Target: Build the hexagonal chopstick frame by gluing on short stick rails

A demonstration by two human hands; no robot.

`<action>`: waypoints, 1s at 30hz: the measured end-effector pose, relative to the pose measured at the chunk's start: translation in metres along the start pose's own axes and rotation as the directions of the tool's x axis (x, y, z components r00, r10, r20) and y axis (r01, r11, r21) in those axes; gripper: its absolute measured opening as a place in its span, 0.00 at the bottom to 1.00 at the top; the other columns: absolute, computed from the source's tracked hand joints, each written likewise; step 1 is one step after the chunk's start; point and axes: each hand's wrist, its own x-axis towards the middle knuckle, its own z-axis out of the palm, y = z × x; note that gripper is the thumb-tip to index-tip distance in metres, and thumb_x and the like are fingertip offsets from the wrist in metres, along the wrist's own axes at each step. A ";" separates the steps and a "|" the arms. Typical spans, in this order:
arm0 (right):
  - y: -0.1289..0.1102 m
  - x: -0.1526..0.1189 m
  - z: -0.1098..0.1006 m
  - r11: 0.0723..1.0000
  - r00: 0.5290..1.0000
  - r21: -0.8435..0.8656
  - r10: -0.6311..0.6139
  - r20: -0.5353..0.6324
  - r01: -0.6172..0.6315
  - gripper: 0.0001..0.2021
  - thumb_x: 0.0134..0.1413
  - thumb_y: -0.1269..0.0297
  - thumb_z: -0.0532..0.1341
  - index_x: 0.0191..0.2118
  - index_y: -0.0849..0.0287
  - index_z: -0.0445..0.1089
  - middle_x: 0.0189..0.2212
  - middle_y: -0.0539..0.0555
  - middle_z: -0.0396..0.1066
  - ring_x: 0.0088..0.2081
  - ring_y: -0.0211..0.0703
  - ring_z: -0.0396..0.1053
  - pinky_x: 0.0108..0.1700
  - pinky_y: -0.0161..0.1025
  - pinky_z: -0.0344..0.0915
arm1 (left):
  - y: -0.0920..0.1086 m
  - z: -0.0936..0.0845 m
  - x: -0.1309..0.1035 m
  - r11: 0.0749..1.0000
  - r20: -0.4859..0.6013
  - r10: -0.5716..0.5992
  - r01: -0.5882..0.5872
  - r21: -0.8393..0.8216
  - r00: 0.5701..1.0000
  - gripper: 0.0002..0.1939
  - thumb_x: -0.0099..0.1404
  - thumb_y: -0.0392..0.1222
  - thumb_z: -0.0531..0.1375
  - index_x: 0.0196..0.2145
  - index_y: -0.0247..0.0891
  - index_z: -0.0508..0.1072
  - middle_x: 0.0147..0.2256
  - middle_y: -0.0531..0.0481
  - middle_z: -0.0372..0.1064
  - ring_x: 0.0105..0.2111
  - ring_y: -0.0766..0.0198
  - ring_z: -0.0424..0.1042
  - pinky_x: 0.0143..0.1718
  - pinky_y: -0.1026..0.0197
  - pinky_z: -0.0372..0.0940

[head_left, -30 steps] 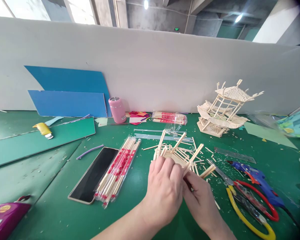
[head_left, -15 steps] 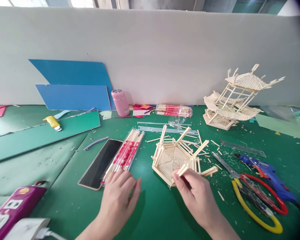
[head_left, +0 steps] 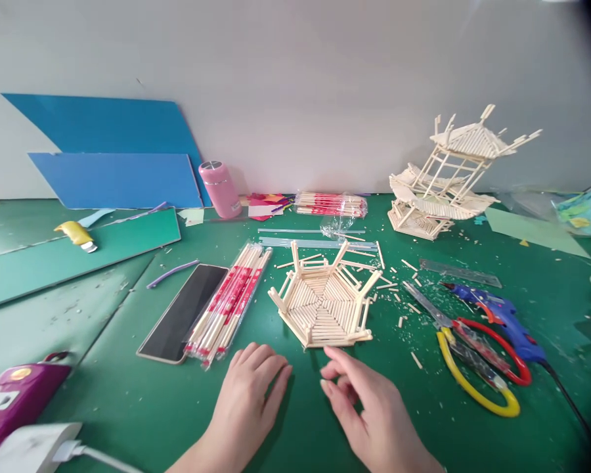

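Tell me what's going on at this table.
A person is at a green table with a shallow, many-sided stick frame in front, several posts standing up from it. The right grip is by its near edge; whether it touches, I can't tell. The left grip is off to the left, and both look empty. A wrapped bundle of sticks lies beside a phone, with scissors and a glue gun on the right.

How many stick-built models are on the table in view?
2: the polygonal stick model just beyond the left hand and right hand, and the tiered stick pagoda at the back right, near the pale partition. No third shows; neither is fully hidden.
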 end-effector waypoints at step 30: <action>0.031 0.016 -0.049 0.982 0.992 -0.145 0.116 -0.042 -0.121 0.16 0.54 0.65 0.57 0.50 0.52 0.63 0.44 0.56 0.62 0.42 0.43 0.66 0.39 0.39 0.67 | 0.020 0.013 0.039 0.932 -0.087 -0.114 0.076 -0.355 0.990 0.06 0.61 0.35 0.55 0.36 0.39 0.71 0.37 0.45 0.70 0.31 0.62 0.70 0.30 0.62 0.68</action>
